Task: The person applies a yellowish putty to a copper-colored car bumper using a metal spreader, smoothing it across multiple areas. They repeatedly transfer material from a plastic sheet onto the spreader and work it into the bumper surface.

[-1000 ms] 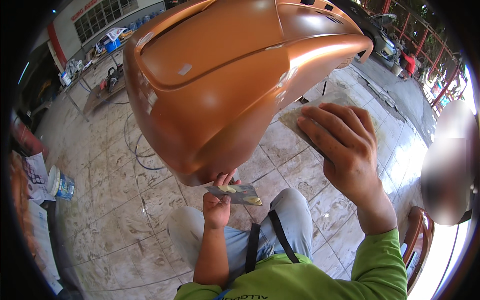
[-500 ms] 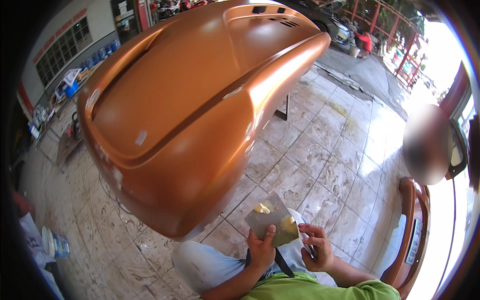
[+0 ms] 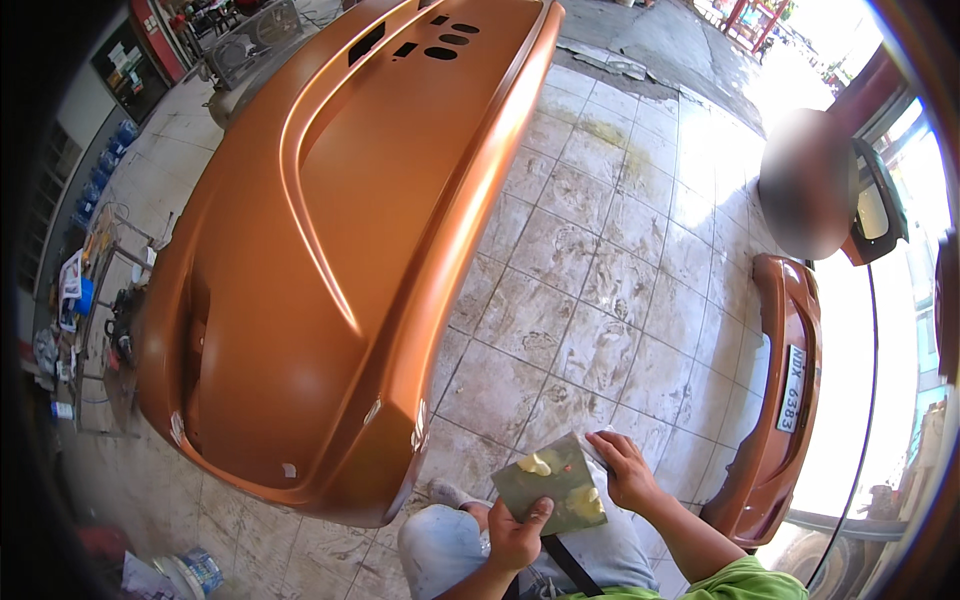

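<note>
My left hand (image 3: 517,537) grips a flat grey plate (image 3: 527,490) from below, its thumb pressed on top. Two dabs of yellow putty (image 3: 536,463) sit on the plate, with a small reddish speck beside one. At the plate's far right edge is my right hand (image 3: 628,475), fingers bent together around a thin pale item that I cannot make out. Ahead and to the left stands a large orange car body panel (image 3: 270,330), several pale patches (image 3: 289,470) along its near edge. Both hands are apart from it.
Another orange car bumper (image 3: 745,500) with a number plate stands at the right. A white bucket (image 3: 190,572) is at the lower left. Cluttered metal racks and blue bottles (image 3: 100,175) line the left side. Dirty tiled floor (image 3: 560,300) runs between the two orange parts.
My view has swung, so the large panel sits farther left and the bumper shows more fully. My right hand has shifted up along the plate's edge; my left still holds the plate.
</note>
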A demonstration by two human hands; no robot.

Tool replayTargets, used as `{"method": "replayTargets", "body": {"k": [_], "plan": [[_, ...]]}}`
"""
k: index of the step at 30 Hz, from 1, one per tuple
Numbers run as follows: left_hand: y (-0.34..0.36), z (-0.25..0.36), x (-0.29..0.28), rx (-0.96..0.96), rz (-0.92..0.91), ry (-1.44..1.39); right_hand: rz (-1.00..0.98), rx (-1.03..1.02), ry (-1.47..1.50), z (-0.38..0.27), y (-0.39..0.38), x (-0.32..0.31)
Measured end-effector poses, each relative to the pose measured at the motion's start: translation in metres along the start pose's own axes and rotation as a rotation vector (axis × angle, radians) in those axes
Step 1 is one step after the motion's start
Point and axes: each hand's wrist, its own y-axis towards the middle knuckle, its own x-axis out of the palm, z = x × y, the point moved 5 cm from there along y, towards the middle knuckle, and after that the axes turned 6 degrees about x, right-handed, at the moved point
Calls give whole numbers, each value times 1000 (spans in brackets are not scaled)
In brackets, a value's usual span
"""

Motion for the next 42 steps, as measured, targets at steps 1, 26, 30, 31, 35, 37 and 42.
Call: {"method": "replayTargets", "body": {"k": [1,26,30,31,35,37,42], "plan": [[-4,20,6,7,16,13,-17,-2,4,-16,0,-11],[183,231,145,588,238,694,63,-654,-288,-238,176,-243],[199,254,163,883,387,360,-115,-664,-306,-171,225,-229],[195,238,164,843,202,365,-50,-685,-272,-164,245,-237],[197,121,136,216,-201,420,66,-753,-413,-169,322,-258],[214,85,126,93,-106,470,86,-822,-434,-174,342,-254],[266,43,78,173,1,428,113,-880,-433,-207,367,-248]]}}
